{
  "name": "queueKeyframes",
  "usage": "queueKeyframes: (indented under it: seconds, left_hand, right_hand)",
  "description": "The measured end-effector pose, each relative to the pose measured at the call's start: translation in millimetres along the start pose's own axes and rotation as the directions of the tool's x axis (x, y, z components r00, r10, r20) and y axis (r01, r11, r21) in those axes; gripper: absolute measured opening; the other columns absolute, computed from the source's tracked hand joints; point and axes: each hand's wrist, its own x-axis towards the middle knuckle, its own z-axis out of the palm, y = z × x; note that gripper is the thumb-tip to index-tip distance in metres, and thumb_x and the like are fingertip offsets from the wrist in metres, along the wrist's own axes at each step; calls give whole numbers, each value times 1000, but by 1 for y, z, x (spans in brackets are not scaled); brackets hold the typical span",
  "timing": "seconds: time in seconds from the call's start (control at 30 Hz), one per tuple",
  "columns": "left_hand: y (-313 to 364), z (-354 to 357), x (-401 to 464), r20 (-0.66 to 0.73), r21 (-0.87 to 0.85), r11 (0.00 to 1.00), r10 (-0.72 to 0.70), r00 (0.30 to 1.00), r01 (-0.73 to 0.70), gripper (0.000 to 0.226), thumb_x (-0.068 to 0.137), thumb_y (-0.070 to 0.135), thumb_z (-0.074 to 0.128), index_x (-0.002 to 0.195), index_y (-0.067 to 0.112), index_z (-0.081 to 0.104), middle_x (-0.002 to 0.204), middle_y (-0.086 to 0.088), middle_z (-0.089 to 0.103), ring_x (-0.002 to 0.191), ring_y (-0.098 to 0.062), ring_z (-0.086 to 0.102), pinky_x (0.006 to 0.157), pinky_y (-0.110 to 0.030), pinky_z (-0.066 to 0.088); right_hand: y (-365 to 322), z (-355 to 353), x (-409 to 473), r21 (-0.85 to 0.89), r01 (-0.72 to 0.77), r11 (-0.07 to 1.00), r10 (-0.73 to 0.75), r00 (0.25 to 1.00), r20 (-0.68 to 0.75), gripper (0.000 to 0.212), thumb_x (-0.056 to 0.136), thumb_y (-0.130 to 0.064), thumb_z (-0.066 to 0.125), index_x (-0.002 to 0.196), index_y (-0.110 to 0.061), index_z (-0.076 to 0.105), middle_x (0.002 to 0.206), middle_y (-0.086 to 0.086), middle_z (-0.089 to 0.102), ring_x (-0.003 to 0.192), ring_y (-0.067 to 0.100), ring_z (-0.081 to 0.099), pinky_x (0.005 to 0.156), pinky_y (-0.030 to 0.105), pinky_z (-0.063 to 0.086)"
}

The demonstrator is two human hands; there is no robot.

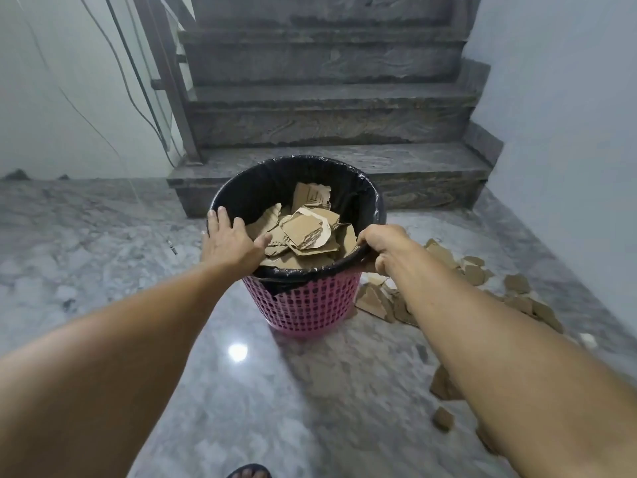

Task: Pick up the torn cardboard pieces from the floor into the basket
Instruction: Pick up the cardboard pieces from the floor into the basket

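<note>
Both hands on basket (303, 305) rim, left (229, 241) flat, right (386, 248) clenched; uneven lift w/ full load could spill cardboard (303, 236).

My one view, a wide-angle camera on the head, looking forward and steeply down, both forearms reaching away from me, pink basket (303, 305) close ahead at centre, marble floor (103, 243) below, stairs (327, 108) rising beyond, edges bowed by the lens

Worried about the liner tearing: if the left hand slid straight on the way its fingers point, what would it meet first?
Probably the black liner on the basket's far inner wall; the left hand lies on the near-left rim, fingers pointing up-left of the cardboard. Depth is unclear.
</note>
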Motion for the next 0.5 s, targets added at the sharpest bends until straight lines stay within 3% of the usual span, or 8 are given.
queueKeyframes:
  seconds: [0.07, 0.17, 0.23, 0.27, 0.4, 0.5]
  left_hand:
    - [-11, 6, 1, -14, -24, 998, -59, 998, 58, 78, 93, 63, 33, 144, 5, 34, 161, -16, -1, 149, -30, -6, 121, -47, 7]
    - [-20, 17, 3, -7, -40, 991, -127, 992, 126, 82, 92, 65, 32, 146, 3, 32, 161, -17, 0, 149, -32, -5, 120, -47, 8]
    - [-23, 23, 3, -10, -27, 986, -162, 987, 162, 82, 93, 65, 31, 146, 3, 32, 161, -17, 0, 149, -33, -5, 120, -48, 8]
    - [-24, 25, 3, -17, -19, 983, -181, 983, 181, 82, 93, 65, 30, 146, 3, 32, 161, -17, 0, 149, -34, -4, 119, -48, 8]
    - [-28, 28, 6, -58, -21, 959, -285, 957, 284, 82, 93, 65, 27, 143, 0, 36, 160, -17, 6, 147, -38, 4, 117, -50, 16]
    - [-27, 27, 9, -70, -34, 933, -360, 930, 358, 82, 94, 65, 23, 142, 1, 38, 159, -16, 11, 144, -38, 14, 112, -52, 22]
  right_hand:
    - [-2, 21, 7, 11, 8, 1000, -8, 1000, 22, 19, 71, 12, 53, 85, 1, 59, 87, 17, 61, 77, 31, 67, 70, 58, 58]
    - [11, 47, 51, 60, 8, 998, -11, 999, 53, 54, 55, 9, 53, 107, 1, 62, 96, 16, 70, 75, 25, 69, 70, 62, 55]
    - [18, 59, 63, 32, -23, 999, 21, 998, 55, 70, 47, 9, 54, 116, -1, 61, 96, 15, 71, 69, 21, 65, 75, 51, 55]
    - [16, 61, 51, 35, -35, 999, 33, 998, 54, 66, 50, 9, 56, 115, -1, 61, 96, 16, 71, 71, 21, 67, 72, 44, 57]
    - [15, 74, 40, 34, -39, 999, 36, 995, 90, 39, 67, 9, 59, 105, -1, 61, 99, 15, 69, 84, 29, 71, 70, 55, 60]
    - [16, 77, 51, 58, -50, 997, 40, 986, 161, 39, 66, 4, 63, 105, -1, 63, 97, 16, 71, 83, 29, 73, 69, 56, 60]
